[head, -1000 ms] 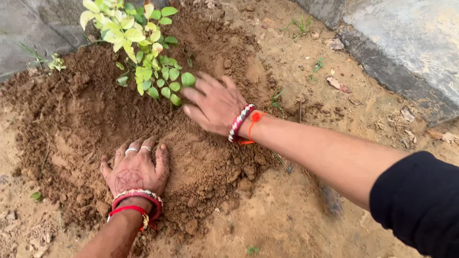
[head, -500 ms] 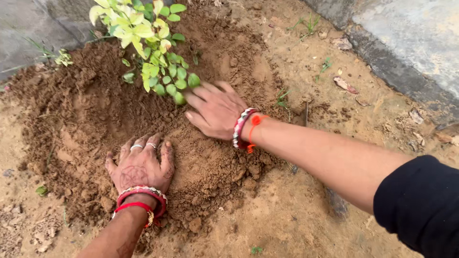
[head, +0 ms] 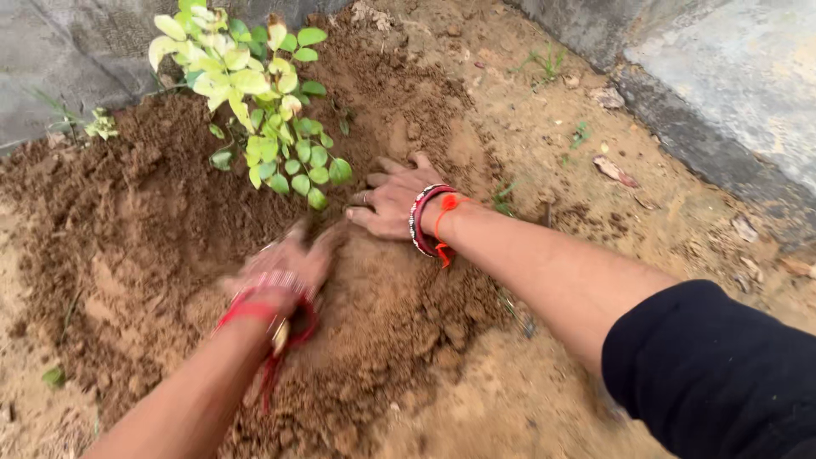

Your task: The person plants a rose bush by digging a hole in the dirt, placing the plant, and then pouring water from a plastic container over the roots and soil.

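The right hand (head: 393, 197) lies flat, fingers spread, pressed onto the loose reddish-brown soil mound (head: 153, 212) just beside the base of the small green-and-yellow leafy sapling (head: 259, 93); its grip pinches nothing. The left hand (head: 285, 263) is blurred over the same mound, close below the sapling's lowest leaves, and whether its grip is spread or curled cannot be told. Red and beaded bangles (head: 425, 219) circle the right wrist. The sapling stands upright in the mound, near a grey concrete kerb (head: 714, 127).
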